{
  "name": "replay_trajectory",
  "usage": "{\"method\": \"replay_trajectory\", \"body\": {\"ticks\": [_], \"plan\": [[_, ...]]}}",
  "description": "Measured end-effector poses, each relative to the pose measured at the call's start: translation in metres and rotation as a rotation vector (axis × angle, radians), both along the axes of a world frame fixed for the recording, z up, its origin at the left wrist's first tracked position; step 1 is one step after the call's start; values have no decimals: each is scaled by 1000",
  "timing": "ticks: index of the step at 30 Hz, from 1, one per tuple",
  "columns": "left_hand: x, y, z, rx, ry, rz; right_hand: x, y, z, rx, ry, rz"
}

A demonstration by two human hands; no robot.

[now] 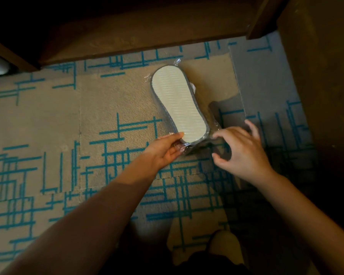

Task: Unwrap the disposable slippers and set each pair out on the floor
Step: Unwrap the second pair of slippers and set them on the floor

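A pair of disposable slippers (pixel 177 102) sealed in clear plastic wrap is held above the carpet, pale ribbed sole facing up with a grey edge around it. My left hand (pixel 165 150) pinches the near end of the pack, thumb on the sole and fingers under the crinkled wrap. My right hand (pixel 240 149) hovers just right of that end with fingers spread and curled, its fingertips at the loose plastic; whether they touch it is unclear. The second slipper under the top one is mostly hidden.
The floor is beige and grey carpet (pixel 68 120) with teal line patterns. Dark wooden furniture (pixel 139 36) runs along the far side, and a wooden panel (pixel 318 76) stands at the right. My knee (pixel 224 249) shows at the bottom.
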State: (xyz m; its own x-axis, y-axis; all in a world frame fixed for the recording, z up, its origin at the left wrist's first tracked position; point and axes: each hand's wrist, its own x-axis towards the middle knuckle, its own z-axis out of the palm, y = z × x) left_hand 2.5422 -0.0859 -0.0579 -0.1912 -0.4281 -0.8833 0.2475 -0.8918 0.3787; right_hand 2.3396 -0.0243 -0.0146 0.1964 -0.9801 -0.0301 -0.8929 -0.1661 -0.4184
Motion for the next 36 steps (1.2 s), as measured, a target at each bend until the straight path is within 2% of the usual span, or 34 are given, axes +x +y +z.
{"method": "replay_trajectory", "body": {"ticks": [2,5,7,9,12,14,17,19,24,26,29,32,36], "plan": [[-2,1,-1,-10,-14,45,8,1,4,-90,5,-21],[-6,5,-2,-19,-36,104,24,1,12,-292,-148,-23],[-8,8,-3,-36,-29,113,35,-2,15,-204,-145,59],[-9,12,-4,-52,-15,114,40,-4,11,-10,-65,147],[-9,15,-4,-51,-3,142,39,0,0,187,-37,116],[-8,16,-3,-52,19,163,36,3,-9,315,-211,-52],[-10,19,-1,-61,67,178,38,0,-16,546,-789,-548],[-12,21,-1,-63,108,163,42,-5,-18,656,-1103,-785],[-12,26,2,19,80,-122,47,-12,-20,650,-1349,-972],[-8,25,1,-1,74,-126,47,-12,-19,630,-1398,-964],[5,17,0,-81,173,154,44,-11,-20,634,-1419,-916],[15,6,1,-102,129,267,41,-9,-20,671,-1414,-842],[26,-6,7,-24,76,437,36,-10,-23,694,-1278,-691]]}}
